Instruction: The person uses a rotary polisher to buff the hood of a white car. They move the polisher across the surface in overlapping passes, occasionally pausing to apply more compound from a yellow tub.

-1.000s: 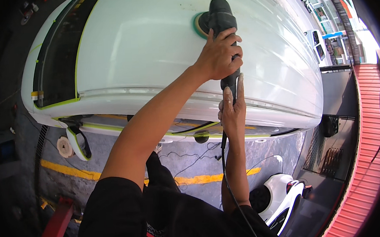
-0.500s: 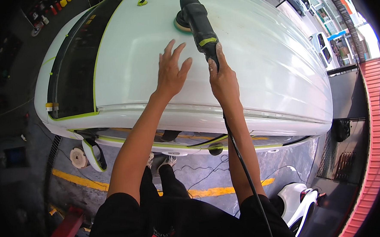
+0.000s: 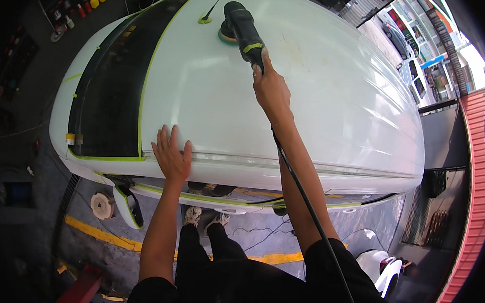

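Note:
My right hand (image 3: 272, 89) grips the rear handle of a black car polisher (image 3: 243, 33). Its round pad (image 3: 227, 36) rests against the white car roof (image 3: 212, 93), over toward the far side. A strip of yellow-green tape wraps the polisher's body, and its black cord (image 3: 296, 184) runs back along my right forearm. My left hand (image 3: 172, 155) lies on the near edge of the roof with fingers spread, holding nothing. It is beside the corner of the dark windshield (image 3: 115, 87), which is edged with yellow-green masking tape.
A taped antenna (image 3: 206, 19) rises from the roof's far side. The side mirror (image 3: 129, 205) juts out on the near left. Cords trail over the floor by my feet, near a yellow line (image 3: 101, 234). A red beam-like object (image 3: 77, 294) lies lower left.
My left hand has come down from above the roof's middle to its near edge, toward the windshield corner. The polisher, still in my right hand, has shifted slightly left in view.

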The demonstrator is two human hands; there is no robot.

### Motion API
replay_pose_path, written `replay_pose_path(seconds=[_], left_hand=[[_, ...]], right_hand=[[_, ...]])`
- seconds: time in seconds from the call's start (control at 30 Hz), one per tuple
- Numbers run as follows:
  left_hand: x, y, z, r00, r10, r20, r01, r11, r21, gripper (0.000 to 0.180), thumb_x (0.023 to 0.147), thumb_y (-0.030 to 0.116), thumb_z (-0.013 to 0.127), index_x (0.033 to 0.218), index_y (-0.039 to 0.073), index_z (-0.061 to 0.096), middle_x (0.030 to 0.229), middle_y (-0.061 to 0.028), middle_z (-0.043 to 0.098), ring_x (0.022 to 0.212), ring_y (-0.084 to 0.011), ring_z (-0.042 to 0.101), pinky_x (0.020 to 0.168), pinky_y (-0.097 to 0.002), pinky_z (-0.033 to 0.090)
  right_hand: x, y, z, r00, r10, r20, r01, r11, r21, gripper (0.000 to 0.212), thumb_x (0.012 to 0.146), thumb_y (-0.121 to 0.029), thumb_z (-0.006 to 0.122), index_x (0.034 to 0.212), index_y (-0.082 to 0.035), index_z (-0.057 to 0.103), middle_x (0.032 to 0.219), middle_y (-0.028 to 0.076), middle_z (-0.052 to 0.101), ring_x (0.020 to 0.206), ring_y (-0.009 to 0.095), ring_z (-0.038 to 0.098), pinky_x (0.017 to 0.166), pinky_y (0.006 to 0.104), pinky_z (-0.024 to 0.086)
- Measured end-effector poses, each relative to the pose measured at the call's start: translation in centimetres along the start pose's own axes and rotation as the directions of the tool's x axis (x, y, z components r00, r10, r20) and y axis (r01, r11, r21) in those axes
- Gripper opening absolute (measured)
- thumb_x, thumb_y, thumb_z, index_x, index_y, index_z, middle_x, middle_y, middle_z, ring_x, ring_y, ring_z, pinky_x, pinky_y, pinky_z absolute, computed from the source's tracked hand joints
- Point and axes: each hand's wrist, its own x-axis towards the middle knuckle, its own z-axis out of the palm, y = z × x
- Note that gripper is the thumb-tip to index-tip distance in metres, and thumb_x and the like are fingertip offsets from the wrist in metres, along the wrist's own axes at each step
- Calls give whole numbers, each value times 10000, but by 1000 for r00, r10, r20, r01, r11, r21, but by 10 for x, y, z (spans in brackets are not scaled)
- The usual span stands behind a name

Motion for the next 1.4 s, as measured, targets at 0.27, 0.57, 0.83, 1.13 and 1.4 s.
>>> replay_pose_path(seconds=[0.27, 0.57, 0.83, 1.13, 1.4], left_hand=[[-1, 1, -5, 1000, -23, 16, 23, 999, -22, 688, 991, 396, 641, 1596, 107, 488, 1678, -218, 393, 1569, -438, 344, 1276, -670, 195], [1, 2, -12, 999, -21, 39, 22, 1000, -21, 694, 993, 400, 638, 1598, 97, 484, 1669, -236, 392, 1561, -452, 351, 1270, -677, 206], [1, 0, -11, 999, -17, 34, 17, 1000, -5, 688, 995, 399, 637, 1595, 97, 488, 1678, -222, 387, 1575, -440, 336, 1274, -672, 199], [-3, -1, 3, 999, 19, 36, -20, 1000, 20, 705, 991, 385, 656, 1614, 110, 471, 1689, -225, 382, 1579, -442, 333, 1271, -668, 207], [-4, -7, 3, 1000, 17, 13, -17, 1000, 2, 689, 1007, 392, 642, 1623, 135, 471, 1697, -223, 375, 1586, -434, 323, 1273, -656, 212]], right_hand=[[16, -16, 9, 1000, -16, 19, 16, 1000, -7, 597, 1143, -359, 465, 1704, -232, 304, 913, 209, 757, 833, 408, 744, 778, 526, 573], [24, -30, 16, 1000, -12, -1, 12, 1000, -24, 597, 1139, -358, 472, 1701, -231, 314, 903, 211, 754, 823, 414, 740, 765, 524, 572], [24, -26, 21, 999, -46, -14, 46, 999, 8, 607, 1130, -367, 492, 1697, -229, 328, 854, 192, 746, 780, 400, 734, 713, 518, 561], [13, 16, -2, 998, 22, -54, -21, 999, 26, 629, 1120, -382, 514, 1702, -256, 311, 828, 187, 735, 769, 405, 721, 705, 520, 546], [10, 16, 0, 987, 132, -95, -121, 987, 110, 666, 1121, -370, 517, 1717, -247, 247, 804, 180, 725, 738, 396, 712, 679, 518, 537]])
